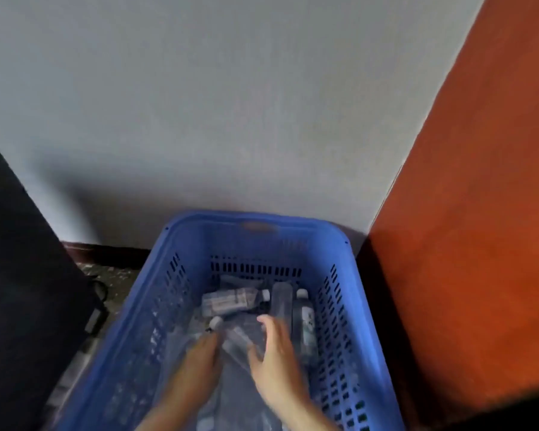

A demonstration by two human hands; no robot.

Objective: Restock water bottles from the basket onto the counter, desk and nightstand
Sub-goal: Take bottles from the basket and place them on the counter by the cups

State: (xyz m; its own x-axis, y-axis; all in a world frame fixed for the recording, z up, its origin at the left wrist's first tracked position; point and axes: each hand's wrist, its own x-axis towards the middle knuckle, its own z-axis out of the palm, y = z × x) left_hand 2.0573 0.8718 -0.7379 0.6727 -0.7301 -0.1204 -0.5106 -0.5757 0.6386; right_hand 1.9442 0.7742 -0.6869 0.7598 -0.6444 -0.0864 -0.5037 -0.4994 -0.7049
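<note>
A blue plastic basket (184,293) with slotted walls stands on the floor against the grey wall. Several clear water bottles lie inside it, one with a label (227,301) at the back and one (304,321) along the right wall. Both my hands reach down into the basket. My right hand (276,349) curls its thumb and fingers round a clear bottle (240,339) lying in the middle. My left hand (201,353) touches the same pile near a white cap (216,321); motion blur hides how its fingers lie.
A dark cabinet or box (22,290) stands at the left with a black cable (98,293) on the speckled floor beside it. An orange-red panel (467,213) rises at the right, close to the basket.
</note>
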